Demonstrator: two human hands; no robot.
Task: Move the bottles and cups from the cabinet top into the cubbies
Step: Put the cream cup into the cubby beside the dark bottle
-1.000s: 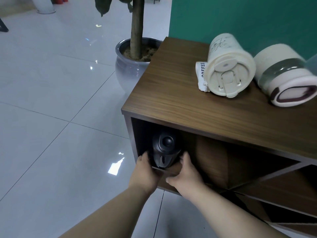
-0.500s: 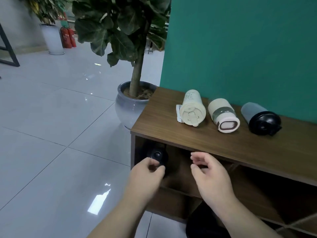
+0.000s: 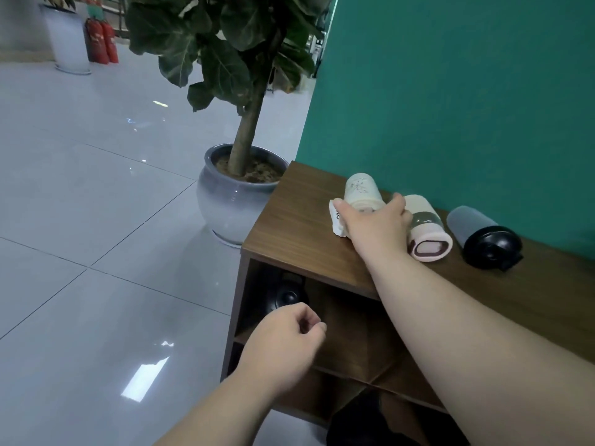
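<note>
1. Right hand (image 3: 375,222) first: my fingers are spread and draped over the lid end of the cream lidded travel cup (image 3: 362,193), thumb on its left side, fingertips past its right side, closing on it though I can't tell how firmly.
2. That cup lies on its side on the brown wood-grain cabinet top (image 3: 302,220), long axis running from the wall toward me, base to the wall, lid end under my palm. A white paper label (image 3: 336,220) sticks out just left of it.
3. Just beside it on the right lies the cream cup with a grey band (image 3: 426,228), same direction, its dark-rimmed mouth facing me.
4. Further right, a little apart, the grey bottle with a black lid (image 3: 483,236) lies on its side too, lid end toward me.
5. My left hand (image 3: 283,342) hangs in front of the upper left cubby (image 3: 347,323), fingers loosely curled, holding nothing.
6. Inside that cubby sits a black-lidded bottle (image 3: 286,294), lid facing outward.
7. Behind the cabinet stands a teal wall (image 3: 450,91); to the left, a leafy tree in a grey glazed pot (image 3: 231,201) on pale glossy floor tiles (image 3: 96,220).
</note>
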